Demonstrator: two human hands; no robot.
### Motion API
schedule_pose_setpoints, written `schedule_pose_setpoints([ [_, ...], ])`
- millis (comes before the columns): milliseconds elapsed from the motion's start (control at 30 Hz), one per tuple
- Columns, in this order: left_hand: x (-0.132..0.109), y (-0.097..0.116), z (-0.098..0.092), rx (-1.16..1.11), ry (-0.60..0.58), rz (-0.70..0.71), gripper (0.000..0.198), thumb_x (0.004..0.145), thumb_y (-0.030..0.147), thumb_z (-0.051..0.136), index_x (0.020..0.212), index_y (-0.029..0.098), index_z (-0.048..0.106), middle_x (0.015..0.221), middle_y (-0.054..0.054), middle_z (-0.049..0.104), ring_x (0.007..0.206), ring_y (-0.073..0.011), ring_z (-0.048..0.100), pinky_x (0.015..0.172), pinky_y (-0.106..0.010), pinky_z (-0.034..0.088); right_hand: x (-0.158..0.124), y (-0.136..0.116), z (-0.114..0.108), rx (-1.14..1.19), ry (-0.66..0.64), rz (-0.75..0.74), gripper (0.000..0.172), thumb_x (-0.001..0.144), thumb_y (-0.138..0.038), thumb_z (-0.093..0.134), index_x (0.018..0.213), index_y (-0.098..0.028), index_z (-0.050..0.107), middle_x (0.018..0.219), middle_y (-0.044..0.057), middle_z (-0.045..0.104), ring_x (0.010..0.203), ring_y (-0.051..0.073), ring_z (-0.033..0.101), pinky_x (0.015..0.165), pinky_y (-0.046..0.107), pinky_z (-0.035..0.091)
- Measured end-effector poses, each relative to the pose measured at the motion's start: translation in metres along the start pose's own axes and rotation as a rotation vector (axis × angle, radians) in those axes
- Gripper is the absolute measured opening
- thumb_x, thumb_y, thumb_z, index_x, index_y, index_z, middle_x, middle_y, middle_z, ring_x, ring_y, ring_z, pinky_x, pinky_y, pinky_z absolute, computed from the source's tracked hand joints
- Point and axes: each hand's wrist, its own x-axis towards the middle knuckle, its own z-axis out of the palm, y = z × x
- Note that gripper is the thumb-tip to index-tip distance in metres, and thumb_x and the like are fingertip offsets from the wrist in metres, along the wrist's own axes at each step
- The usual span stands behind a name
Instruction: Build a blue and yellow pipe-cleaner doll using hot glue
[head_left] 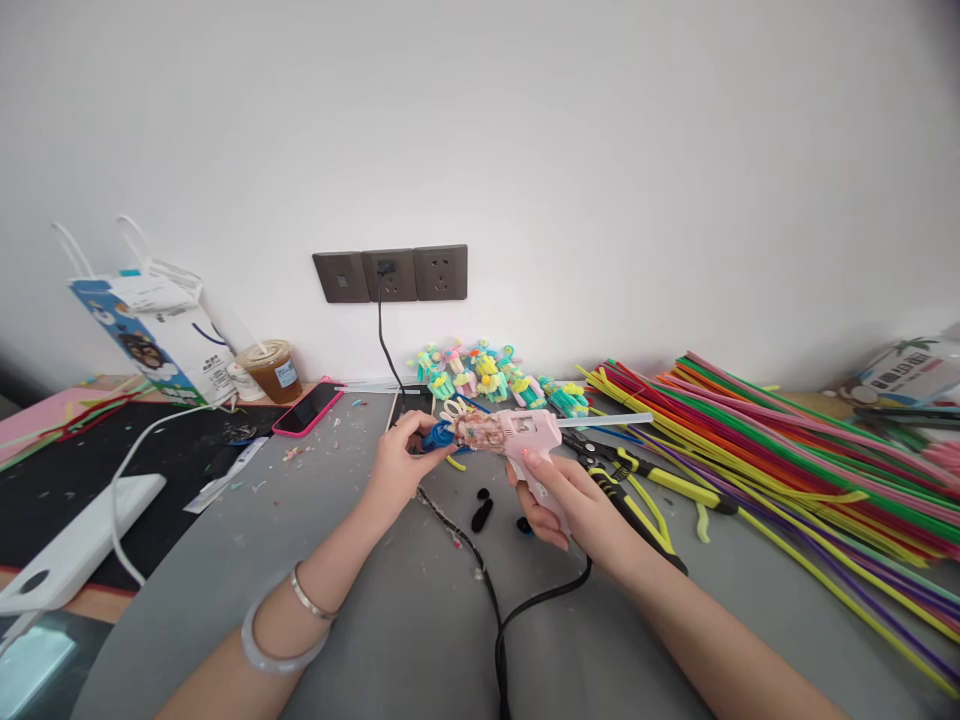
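My right hand [559, 500] is wrapped round the handle of a pink hot glue gun [529, 428], with a clear glue stick [611, 420] poking out of its back end. The gun's stained nozzle end points left, toward my left hand [411, 448]. Between the fingertips of that hand is a small blue pipe-cleaner piece [439, 435], close against the nozzle; whether they touch I cannot tell. Below the gun, small black fuzzy pieces [482, 512] lie on the grey table [337, 610]. A black cord [491, 590] runs down from the gun's handle.
Several pastel pipe-cleaner figures [487, 375] stand by the wall. Pliers [637, 490] and bundles of coloured pipe cleaners [787, 450] lie at right. On the left are a pink-edged phone [307, 409], a drink cup [271, 372], a paper bag [165, 335] and a white power strip [82, 540].
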Motion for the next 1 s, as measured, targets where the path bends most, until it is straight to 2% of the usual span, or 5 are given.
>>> schedule_pose_setpoints([
  [267, 0.0006, 0.0055, -0.0013, -0.037, 0.013, -0.020, 0.019, 0.074, 0.033, 0.074, 0.079, 0.019, 0.063, 0.080, -0.002, 0.061, 0.075, -0.0169, 0.056, 0.063, -0.024, 0.043, 0.0001, 0.0033, 0.0005, 0.002, -0.070, -0.001, 0.051, 0.086, -0.069, 0.054, 0.079, -0.018, 0.052, 0.045, -0.010, 0.035, 0.035, 0.004, 0.023, 0.034, 0.019, 0.022],
  [633, -0.0007, 0.0064, -0.0026, -0.011, 0.019, -0.020, 0.018, 0.077, 0.030, 0.075, 0.082, 0.019, 0.063, 0.083, -0.002, 0.060, 0.077, -0.0168, 0.057, 0.067, -0.025, 0.047, 0.0006, 0.0036, -0.0019, -0.030, -0.007, -0.011, 0.052, 0.085, -0.070, 0.054, 0.077, -0.019, 0.050, 0.045, -0.011, 0.035, 0.035, 0.004, 0.024, 0.035, 0.019, 0.021],
  [1000, -0.0004, 0.0050, -0.0023, -0.029, 0.031, -0.009, 0.015, 0.077, 0.028, 0.074, 0.081, 0.018, 0.062, 0.083, -0.002, 0.060, 0.076, -0.0163, 0.056, 0.067, -0.024, 0.047, 0.0004, 0.0028, -0.0015, -0.037, -0.045, 0.002, 0.051, 0.086, -0.069, 0.053, 0.077, -0.019, 0.049, 0.045, -0.010, 0.036, 0.035, 0.004, 0.023, 0.035, 0.019, 0.022],
])
